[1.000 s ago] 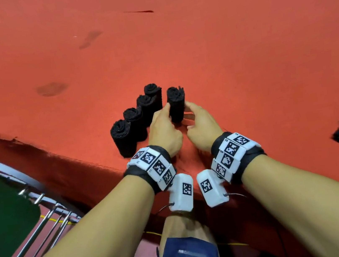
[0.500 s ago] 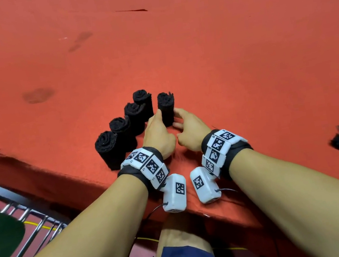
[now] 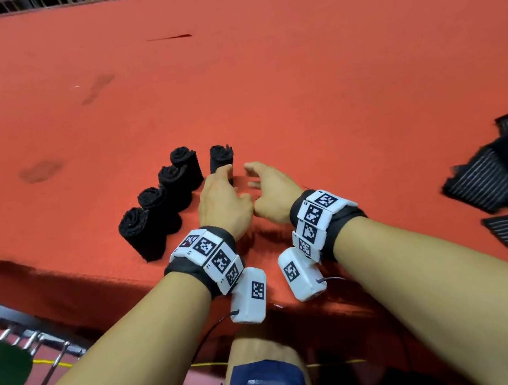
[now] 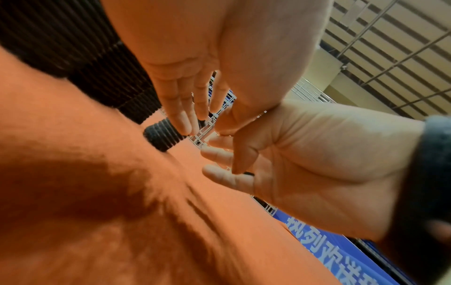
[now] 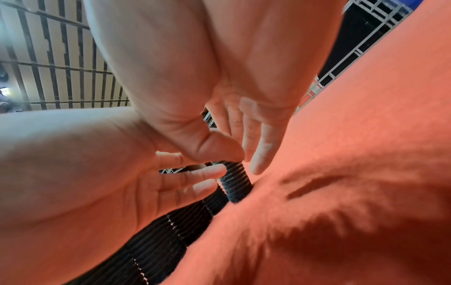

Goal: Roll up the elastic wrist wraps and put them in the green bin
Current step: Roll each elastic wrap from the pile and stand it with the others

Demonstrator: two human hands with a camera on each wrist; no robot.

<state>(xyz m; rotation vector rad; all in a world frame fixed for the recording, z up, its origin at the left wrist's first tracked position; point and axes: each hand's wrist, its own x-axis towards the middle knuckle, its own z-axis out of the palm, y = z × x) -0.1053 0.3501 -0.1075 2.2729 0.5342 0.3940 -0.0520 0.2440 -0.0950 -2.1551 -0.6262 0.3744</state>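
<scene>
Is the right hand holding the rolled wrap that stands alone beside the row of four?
No, in the head view the right hand is open and apart from that rolled wrap; only the left hand touches it.

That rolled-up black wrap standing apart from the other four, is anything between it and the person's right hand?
No. In the head view only bare red cloth lies between the fifth roll and the right hand. The left hand touches the roll's other side.

White Chinese characters run across a blue banner (image 4: pixel 341 248) below the red surface's far edge, seen upside down and too blurred to read; nothing else is legible.
</scene>
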